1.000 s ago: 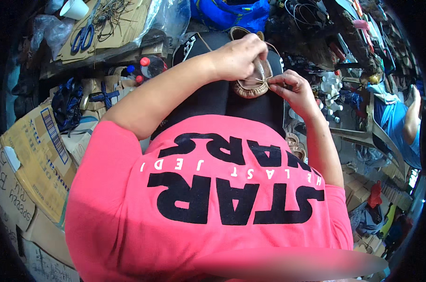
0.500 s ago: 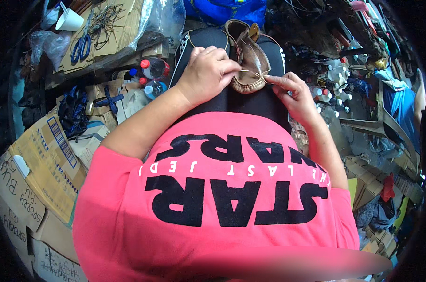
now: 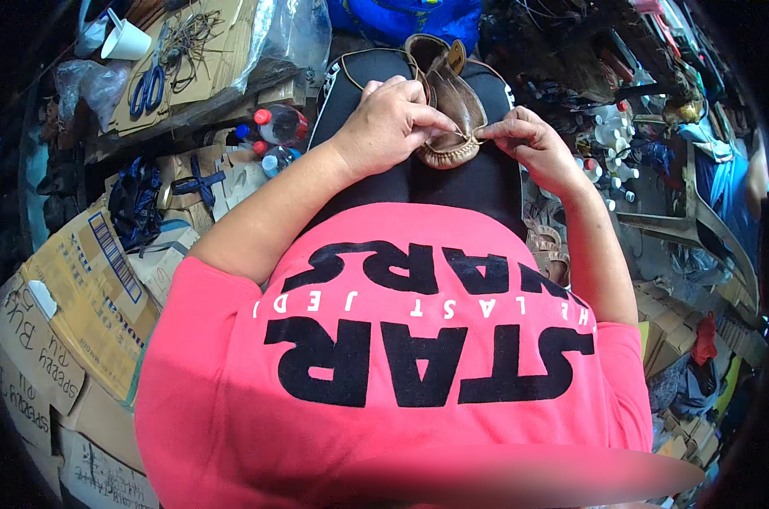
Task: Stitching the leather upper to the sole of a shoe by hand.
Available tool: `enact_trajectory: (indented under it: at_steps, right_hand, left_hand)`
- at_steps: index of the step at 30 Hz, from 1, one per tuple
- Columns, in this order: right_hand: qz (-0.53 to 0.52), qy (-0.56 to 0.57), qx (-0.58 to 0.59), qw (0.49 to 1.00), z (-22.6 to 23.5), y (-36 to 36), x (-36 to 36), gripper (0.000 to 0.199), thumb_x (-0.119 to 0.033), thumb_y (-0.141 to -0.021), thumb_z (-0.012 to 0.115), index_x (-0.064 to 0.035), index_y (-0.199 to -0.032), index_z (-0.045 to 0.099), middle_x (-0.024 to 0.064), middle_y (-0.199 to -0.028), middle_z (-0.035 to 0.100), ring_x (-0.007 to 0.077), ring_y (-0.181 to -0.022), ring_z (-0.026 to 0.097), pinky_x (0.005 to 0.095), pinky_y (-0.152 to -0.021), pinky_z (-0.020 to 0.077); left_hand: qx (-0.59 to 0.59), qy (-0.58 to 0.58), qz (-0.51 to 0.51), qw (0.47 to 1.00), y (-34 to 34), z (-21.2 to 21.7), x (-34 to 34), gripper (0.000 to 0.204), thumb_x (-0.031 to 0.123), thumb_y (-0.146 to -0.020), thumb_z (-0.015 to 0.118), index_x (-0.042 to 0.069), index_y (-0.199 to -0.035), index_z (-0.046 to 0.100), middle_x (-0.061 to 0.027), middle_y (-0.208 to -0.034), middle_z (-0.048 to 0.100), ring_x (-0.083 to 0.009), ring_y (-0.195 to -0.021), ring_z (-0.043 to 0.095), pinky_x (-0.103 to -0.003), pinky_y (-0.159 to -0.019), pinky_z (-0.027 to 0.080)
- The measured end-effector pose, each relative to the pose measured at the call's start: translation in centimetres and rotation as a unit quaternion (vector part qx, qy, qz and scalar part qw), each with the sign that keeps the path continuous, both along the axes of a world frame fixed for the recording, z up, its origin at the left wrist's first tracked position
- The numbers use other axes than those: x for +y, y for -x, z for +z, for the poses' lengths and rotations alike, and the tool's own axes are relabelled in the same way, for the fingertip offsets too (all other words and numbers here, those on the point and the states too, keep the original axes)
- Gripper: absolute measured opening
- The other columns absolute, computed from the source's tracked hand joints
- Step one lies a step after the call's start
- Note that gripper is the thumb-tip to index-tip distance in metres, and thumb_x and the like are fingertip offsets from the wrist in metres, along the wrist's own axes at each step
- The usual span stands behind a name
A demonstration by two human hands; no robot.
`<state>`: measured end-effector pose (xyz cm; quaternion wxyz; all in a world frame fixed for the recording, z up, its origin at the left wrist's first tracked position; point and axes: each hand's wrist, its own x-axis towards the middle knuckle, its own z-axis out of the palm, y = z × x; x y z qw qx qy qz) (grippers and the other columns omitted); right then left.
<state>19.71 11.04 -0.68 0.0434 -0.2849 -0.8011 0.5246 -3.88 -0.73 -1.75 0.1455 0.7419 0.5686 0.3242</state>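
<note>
A brown leather moccasin (image 3: 459, 102) rests across my dark-trousered thighs, its gathered, stitched toe towards me. My left hand (image 3: 391, 125) is closed in a pinch over the toe opening, its fingertips on a thin pale lace at the seam. On the other side, my right hand (image 3: 533, 146) pinches at the seam's right edge, index finger stretched towards the stitches; the lace there is mostly hidden by the fingertips. Slack cord (image 3: 343, 68) loops over my left thigh. A tan leather tab (image 3: 457, 58) stands at the shoe's far end.
Scissors (image 3: 148, 91), a bundle of thin cords (image 3: 189, 53) and a white cup (image 3: 126, 39) lie on cardboard at the far left. Capped bottles (image 3: 280, 125) stand left of my legs, more bottles (image 3: 612, 131) to the right. Cardboard boxes (image 3: 79, 293) are stacked at lower left. A blue bag (image 3: 401, 19) lies ahead.
My left hand has moved right and closer to the seam, so less lace shows between its fingers and the stitches. My right hand stays beside the seam, its fingers slightly shifted.
</note>
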Motion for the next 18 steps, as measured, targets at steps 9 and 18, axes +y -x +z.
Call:
enact_trajectory:
  at_steps: [9,18]
  right_hand:
    - [-0.002,0.054,0.023,0.998,-0.14,-0.20,0.06,0.039,0.015,-0.077,0.053,-0.0080,-0.105,0.071,-0.0011,-0.088,0.048,0.0091,-0.084,0.047,0.0193,-0.080,0.0407]
    - [-0.014,0.055,0.043,0.997,-0.36,-0.24,0.10,0.039,0.012,-0.074,0.056,-0.0108,-0.101,0.073,-0.0004,-0.075,0.048,0.0114,-0.077,0.048,0.0218,-0.074,0.0416]
  left_hand:
    - [0.001,0.003,-0.017,1.000,-0.09,0.19,0.32,0.022,0.013,-0.077,0.069,0.027,-0.093,0.074,0.0018,-0.072,0.050,-0.0185,-0.078,0.049,-0.033,-0.073,0.035]
    - [0.004,0.019,-0.022,1.000,-0.22,0.33,0.29,0.023,0.010,-0.076,0.067,0.025,-0.092,0.074,0.0003,-0.075,0.053,-0.0194,-0.080,0.051,-0.034,-0.076,0.035]
